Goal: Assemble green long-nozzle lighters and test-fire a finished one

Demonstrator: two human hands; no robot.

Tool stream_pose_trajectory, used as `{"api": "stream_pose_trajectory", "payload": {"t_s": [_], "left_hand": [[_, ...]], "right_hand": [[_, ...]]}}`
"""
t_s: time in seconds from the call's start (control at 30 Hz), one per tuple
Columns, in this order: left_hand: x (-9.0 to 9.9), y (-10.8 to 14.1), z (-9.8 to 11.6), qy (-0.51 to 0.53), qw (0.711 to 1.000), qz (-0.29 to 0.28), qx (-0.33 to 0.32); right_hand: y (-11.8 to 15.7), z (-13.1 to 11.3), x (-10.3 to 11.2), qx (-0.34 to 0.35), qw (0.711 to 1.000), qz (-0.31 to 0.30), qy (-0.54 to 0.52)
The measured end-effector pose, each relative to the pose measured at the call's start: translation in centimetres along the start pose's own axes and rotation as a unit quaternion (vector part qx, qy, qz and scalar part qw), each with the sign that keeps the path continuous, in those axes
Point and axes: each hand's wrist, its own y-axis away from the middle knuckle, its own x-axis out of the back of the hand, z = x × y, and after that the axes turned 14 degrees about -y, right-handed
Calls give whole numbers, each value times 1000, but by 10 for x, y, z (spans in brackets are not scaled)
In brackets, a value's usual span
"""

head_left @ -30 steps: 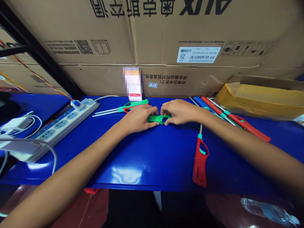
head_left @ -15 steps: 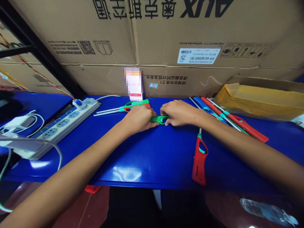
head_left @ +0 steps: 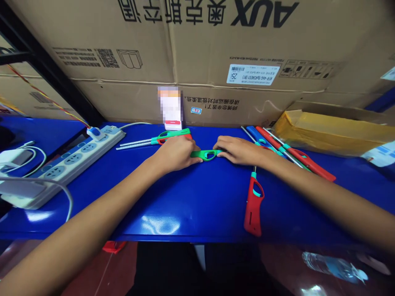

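Observation:
A green lighter (head_left: 207, 155) lies crosswise between my two hands, its finger loop facing me. My left hand (head_left: 177, 154) is closed on its handle end. The fingers of my right hand (head_left: 236, 150) pinch its other end, beside the loop; the metal tube is hidden under that hand. Just behind my left hand lie a green lighter (head_left: 177, 132) and a red one, their metal rods pointing left. A red lighter (head_left: 254, 207) rests nearer the front edge, below my right wrist. Blue and red lighters (head_left: 313, 163) are grouped beyond my right forearm.
A white power strip (head_left: 66, 164) with cables runs along the left of the blue table (head_left: 173, 205). A phone (head_left: 171, 109) leans on a large cardboard box (head_left: 197, 61) at the back. An open yellow-taped box (head_left: 327, 129) stands back right. A plastic bottle (head_left: 335, 267) lies below.
My right hand has shifted from the loop toward the lighter's right end, showing more of the loop. My left hand keeps its hold. The whole view has moved slightly.

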Motion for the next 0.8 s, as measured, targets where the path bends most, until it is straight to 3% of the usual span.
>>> {"api": "stream_pose_trajectory", "payload": {"t_s": [0.13,0.27,0.5,0.8], "left_hand": [[-2,0,4,-18,1000,18,-18],[-4,-1,9,-23,999,29,-13],[-4,0,11,-32,999,15,-1],[-10,0,0,17,999,51,-6]], "right_hand": [[12,-6,-19,-45,996,62,39],[14,-14,-24,-76,992,76,72],[13,-21,-22,-72,983,25,169],[15,-16,-15,-87,985,-1,146]]}}
